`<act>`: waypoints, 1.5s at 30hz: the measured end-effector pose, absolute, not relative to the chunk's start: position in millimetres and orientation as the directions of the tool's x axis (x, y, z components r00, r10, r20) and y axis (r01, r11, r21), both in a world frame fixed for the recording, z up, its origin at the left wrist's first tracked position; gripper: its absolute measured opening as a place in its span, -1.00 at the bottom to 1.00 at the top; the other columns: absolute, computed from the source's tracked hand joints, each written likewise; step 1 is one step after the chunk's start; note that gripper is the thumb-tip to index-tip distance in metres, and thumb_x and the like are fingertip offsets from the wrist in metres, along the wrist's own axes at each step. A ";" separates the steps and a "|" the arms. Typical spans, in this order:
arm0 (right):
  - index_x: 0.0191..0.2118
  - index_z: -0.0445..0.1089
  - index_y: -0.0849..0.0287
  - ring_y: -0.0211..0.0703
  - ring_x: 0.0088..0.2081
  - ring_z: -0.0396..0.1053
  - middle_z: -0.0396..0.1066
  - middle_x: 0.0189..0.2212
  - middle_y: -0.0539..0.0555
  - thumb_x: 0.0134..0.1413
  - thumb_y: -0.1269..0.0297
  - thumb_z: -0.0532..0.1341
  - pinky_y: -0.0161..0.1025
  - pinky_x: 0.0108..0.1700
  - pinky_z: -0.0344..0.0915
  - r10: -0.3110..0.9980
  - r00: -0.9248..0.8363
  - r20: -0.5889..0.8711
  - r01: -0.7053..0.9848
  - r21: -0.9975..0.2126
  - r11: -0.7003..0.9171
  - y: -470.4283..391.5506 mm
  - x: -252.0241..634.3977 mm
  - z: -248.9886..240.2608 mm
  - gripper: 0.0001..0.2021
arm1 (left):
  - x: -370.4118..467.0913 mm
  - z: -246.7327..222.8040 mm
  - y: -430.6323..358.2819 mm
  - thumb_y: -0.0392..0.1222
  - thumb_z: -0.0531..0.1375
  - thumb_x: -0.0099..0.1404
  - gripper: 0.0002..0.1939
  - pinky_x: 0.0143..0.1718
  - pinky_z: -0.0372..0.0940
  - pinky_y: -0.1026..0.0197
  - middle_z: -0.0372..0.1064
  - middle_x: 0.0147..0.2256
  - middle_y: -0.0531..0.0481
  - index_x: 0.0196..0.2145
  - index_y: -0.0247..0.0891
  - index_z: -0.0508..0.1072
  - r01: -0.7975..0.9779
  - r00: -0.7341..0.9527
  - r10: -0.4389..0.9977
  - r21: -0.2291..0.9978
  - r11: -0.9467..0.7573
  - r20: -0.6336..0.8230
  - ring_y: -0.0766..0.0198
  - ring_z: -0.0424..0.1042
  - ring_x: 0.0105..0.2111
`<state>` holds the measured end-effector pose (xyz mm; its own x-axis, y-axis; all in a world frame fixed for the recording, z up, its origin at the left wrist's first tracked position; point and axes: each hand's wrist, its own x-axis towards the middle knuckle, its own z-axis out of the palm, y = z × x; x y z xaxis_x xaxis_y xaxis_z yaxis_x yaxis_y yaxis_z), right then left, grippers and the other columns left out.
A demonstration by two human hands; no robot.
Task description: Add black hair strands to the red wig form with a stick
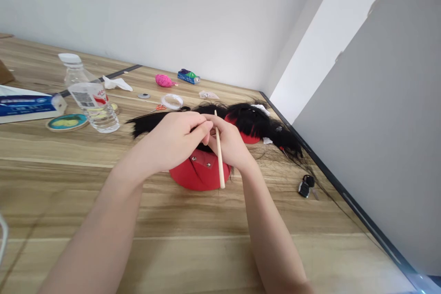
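Observation:
A red curved base [195, 178] with metal snaps lies on the table beneath both hands, with black hair [146, 125] spreading from it toward the left. In my right hand [234, 140] is a thin pale wooden stick [220, 165], its near end pointing down toward me; the far tip rises just past the fingers. My left hand [179, 135] is closed, thumb and fingertips pressed together against the right fingertips over the hair. What the left fingers pinch is hidden. Just behind the right hand sits a second red piece [250, 138] covered in black hair.
A water bottle [91, 94], a round painted piece [67, 121] and a tissue pack [29, 104] stand at the left. Farther back are pink yarn [163, 81], a blue-green box [188, 76] and a clear roll [172, 101]. Car keys [305, 186] lie right, near the dark table edge.

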<state>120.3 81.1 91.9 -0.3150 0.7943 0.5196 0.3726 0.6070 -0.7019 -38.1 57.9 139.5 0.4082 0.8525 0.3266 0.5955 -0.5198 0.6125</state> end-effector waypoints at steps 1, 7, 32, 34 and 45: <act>0.00 0.34 0.21 -0.18 -0.28 0.44 0.51 -0.24 0.09 0.09 0.44 0.14 -0.20 -0.14 0.33 0.794 -0.311 0.522 0.372 -0.702 0.607 81.5 120.5 91.4 -0.67 | -38.1 137.5 59.5 -0.08 -0.01 0.33 -0.67 -0.50 0.15 0.25 0.42 -0.47 0.05 -0.50 -0.20 0.40 0.599 0.422 0.851 0.608 -0.521 0.314 0.28 0.33 -0.50; 0.00 0.34 0.22 -0.19 -0.31 0.45 0.53 -0.29 0.08 0.15 0.42 0.09 -0.19 -0.15 0.34 0.787 -0.327 0.524 0.366 -0.697 0.616 83.1 120.7 89.1 -0.70 | -38.5 130.9 65.4 -0.07 0.00 0.35 -0.66 -0.45 0.19 0.26 0.45 -0.44 0.07 -0.49 -0.21 0.41 0.593 0.495 0.821 0.581 -0.558 0.283 0.29 0.36 -0.47; -0.25 0.42 0.19 -0.28 -0.50 0.38 0.40 -0.61 -0.11 -0.06 0.62 0.01 -0.35 -0.34 0.26 0.803 -0.373 0.465 0.376 -0.716 0.589 83.3 114.5 84.8 -0.67 | -43.9 125.0 71.3 -0.02 -0.02 0.33 -0.62 -0.50 0.15 0.25 0.45 -0.45 0.02 -0.50 -0.20 0.44 0.686 0.534 0.832 0.496 -0.532 0.153 0.27 0.38 -0.51; -0.27 0.42 0.19 -0.28 -0.50 0.38 0.40 -0.61 -0.10 -0.06 0.61 0.02 -0.34 -0.35 0.26 0.803 -0.376 0.463 0.371 -0.719 0.588 83.7 114.4 84.6 -0.69 | -44.5 125.1 71.1 -0.03 -0.03 0.34 -0.62 -0.50 0.15 0.25 0.45 -0.45 0.03 -0.49 -0.20 0.44 0.689 0.538 0.829 0.487 -0.538 0.154 0.28 0.37 -0.51; -0.23 0.41 0.21 -0.25 -0.47 0.43 0.45 -0.59 -0.07 0.00 0.56 0.06 -0.31 -0.30 0.32 0.814 -0.390 0.431 0.315 -0.768 0.558 84.4 116.1 82.5 -0.74 | -46.3 127.2 70.3 -0.05 -0.04 0.35 -0.61 -0.50 0.14 0.26 0.46 -0.44 0.03 -0.48 -0.21 0.46 0.694 0.552 0.823 0.471 -0.545 0.138 0.29 0.37 -0.50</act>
